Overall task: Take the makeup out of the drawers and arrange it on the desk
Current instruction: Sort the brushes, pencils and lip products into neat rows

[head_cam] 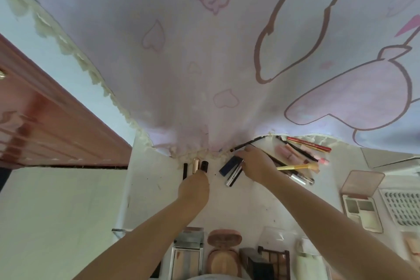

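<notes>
While left hand (193, 186) grips round black tube (204, 166), right hand (255, 162) pinches slim dark pencil (244, 144).

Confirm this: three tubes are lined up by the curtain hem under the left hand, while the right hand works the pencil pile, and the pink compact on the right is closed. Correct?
One error: the head view shows the pink compact open, lid raised. The three tubes, left hand, right hand and pencil pile are as stated.

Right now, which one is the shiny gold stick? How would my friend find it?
Find the pink cartoon curtain hanging over the white desk. Under its frilly hem, by the left hand, three short tubes stand side by side. The gold tube is the middle one; both its neighbours are black.
</notes>
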Tool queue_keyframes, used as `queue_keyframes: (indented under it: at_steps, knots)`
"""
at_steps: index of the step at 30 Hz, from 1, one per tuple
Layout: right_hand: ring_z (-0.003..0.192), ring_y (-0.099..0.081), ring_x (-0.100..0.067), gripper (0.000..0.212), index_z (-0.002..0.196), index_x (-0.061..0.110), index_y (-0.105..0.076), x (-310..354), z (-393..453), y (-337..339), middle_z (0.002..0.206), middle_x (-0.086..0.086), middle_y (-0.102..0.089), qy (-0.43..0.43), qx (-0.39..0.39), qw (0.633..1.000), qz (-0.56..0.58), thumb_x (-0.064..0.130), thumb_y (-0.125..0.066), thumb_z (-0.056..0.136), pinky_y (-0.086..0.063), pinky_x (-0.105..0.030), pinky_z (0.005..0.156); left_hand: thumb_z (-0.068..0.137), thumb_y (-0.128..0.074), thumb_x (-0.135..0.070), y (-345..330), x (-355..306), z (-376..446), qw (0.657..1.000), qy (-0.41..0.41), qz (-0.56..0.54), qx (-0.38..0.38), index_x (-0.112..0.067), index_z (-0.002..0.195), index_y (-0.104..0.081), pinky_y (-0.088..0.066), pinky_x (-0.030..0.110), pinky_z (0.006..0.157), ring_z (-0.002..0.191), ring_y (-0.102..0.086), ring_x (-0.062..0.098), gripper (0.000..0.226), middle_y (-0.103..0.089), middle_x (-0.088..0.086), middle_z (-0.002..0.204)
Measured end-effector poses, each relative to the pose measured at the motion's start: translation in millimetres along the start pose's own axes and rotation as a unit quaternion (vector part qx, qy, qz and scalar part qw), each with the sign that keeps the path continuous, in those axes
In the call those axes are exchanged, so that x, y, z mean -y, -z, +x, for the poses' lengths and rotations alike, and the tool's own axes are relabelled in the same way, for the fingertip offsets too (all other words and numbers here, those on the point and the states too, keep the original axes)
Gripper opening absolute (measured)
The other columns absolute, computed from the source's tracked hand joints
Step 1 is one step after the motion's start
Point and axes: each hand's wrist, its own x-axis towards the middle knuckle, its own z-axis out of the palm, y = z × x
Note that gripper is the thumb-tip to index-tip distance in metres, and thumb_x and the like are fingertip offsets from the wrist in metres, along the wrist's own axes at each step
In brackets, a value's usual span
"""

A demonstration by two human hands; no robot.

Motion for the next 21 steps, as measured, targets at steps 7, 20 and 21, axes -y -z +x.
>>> queue_keyframes:
  at_steps: [7,20,21]
  knots:
    - [0.116,-0.046,-0.028,0.04,0.124,0.014,-0.048,10,21,-4,0.124,-0.01,-0.047,0.02,0.056,0.99,-0.126,0.004,-0.043,0.086,-0.044,-0.034,0.087,0.095,-0.035,-0.04,-3,9,-1,0.995,-0.039,0.084,-0.025,-0.009,0.131,-0.032,-0.039,0.028,0.061,0.091,-0.062,0.022,0.048,-0.062,0.006,0.106]
    - [0.123,-0.036,-0.019,0.034,0.124,0.018,-0.048,4,-16,25,0.127,-0.001,-0.047,0.162,-0.033,0.985,-0.049,0.025,-0.043,0.091,-0.023,-0.027,0.102,0.094,-0.035,-0.044,37,4,0,0.959,-0.236,0.118,-0.102,-0.01,0.133,-0.028,-0.04,0.031,0.083,0.11,-0.045,0.025,0.052,-0.044,0.007,0.125]
    - [0.118,-0.041,-0.02,0.031,0.121,0.015,-0.05,6,-23,31,0.122,-0.002,-0.052,0.176,-0.032,0.984,-0.025,0.023,-0.043,0.092,-0.025,-0.023,0.098,0.095,-0.033,-0.042,40,2,-4,0.952,-0.256,0.12,-0.119,-0.01,0.13,-0.033,-0.038,0.03,0.079,0.106,-0.048,0.025,0.048,-0.047,0.007,0.121]
